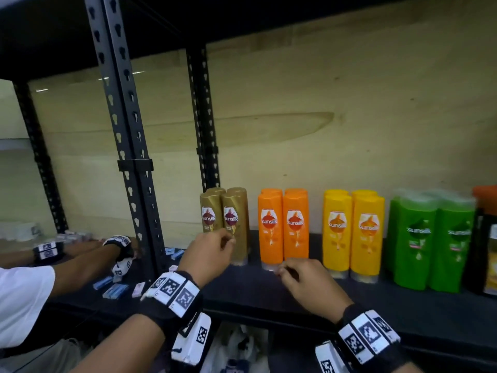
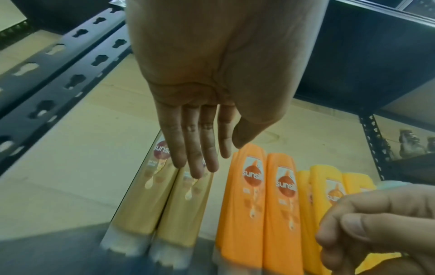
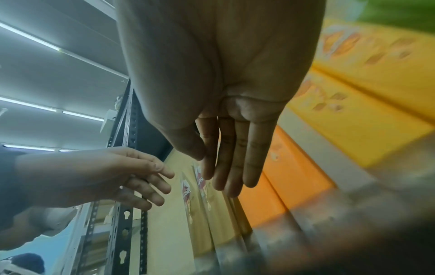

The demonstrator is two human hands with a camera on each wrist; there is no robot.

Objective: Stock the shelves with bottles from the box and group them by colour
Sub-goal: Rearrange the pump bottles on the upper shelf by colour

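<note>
Upside-down Sunsilk bottles stand in colour groups on the black shelf (image 1: 295,300): gold bottles (image 1: 224,219), orange bottles (image 1: 283,224), yellow bottles (image 1: 352,230), green bottles (image 1: 430,238). My left hand (image 1: 226,242) reaches to the front right gold bottle (image 2: 183,208) with straight fingers (image 2: 197,163) and holds nothing; contact is unclear. My right hand (image 1: 282,269) hovers at the base of the left orange bottle (image 2: 240,204), empty, its fingers (image 3: 230,176) held straight in the right wrist view. No box shows.
A dark bottle with an orange cap (image 1: 486,238) stands at the far right. Black slotted uprights (image 1: 129,146) bound the bay on the left. Another person's arms (image 1: 80,254) work among small boxes (image 1: 115,289) there. A plywood back panel (image 1: 322,117) closes the shelf.
</note>
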